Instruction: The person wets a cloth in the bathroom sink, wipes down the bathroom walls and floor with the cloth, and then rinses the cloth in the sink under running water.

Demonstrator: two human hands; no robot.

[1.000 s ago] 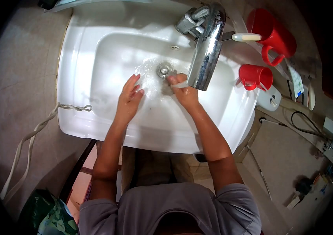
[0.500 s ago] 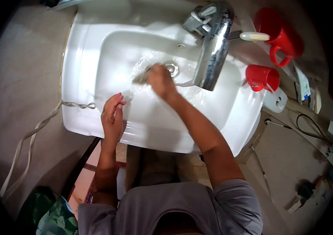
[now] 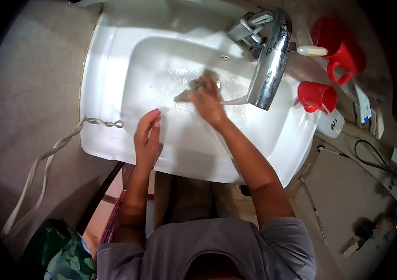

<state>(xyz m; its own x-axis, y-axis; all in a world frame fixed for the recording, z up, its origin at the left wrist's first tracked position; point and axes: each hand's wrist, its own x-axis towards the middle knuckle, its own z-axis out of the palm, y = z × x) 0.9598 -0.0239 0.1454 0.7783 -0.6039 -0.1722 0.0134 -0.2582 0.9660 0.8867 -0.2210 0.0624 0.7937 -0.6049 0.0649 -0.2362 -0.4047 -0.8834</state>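
Observation:
A wet, greyish-beige cloth (image 3: 184, 96) lies bunched at the bottom of the white sink (image 3: 103, 88), partly over the drain. My right hand (image 3: 209, 106) has its fingers bent onto the cloth, which shows on both sides of the fingertips. Water runs from the chrome faucet (image 3: 269, 70) beside that hand and splashes over the basin floor. Above the sink's front left part is my left hand (image 3: 147, 137), holding nothing, its fingers stretched out and the thumb a little apart.
On the right rim stand a small red mug (image 3: 317, 96) and, behind it, a larger red jug (image 3: 336, 46). A white-handled tool (image 3: 312, 51) juts out near the faucet. Twisted white cord (image 3: 58, 144) reaches over the left rim. A green bag (image 3: 49, 245) is at lower left.
The cloth now looks more spread, reaching toward the drain, and my right hand's fingers have loosened from a fist. The camera view has shifted slightly. My left hand keeps its pose.

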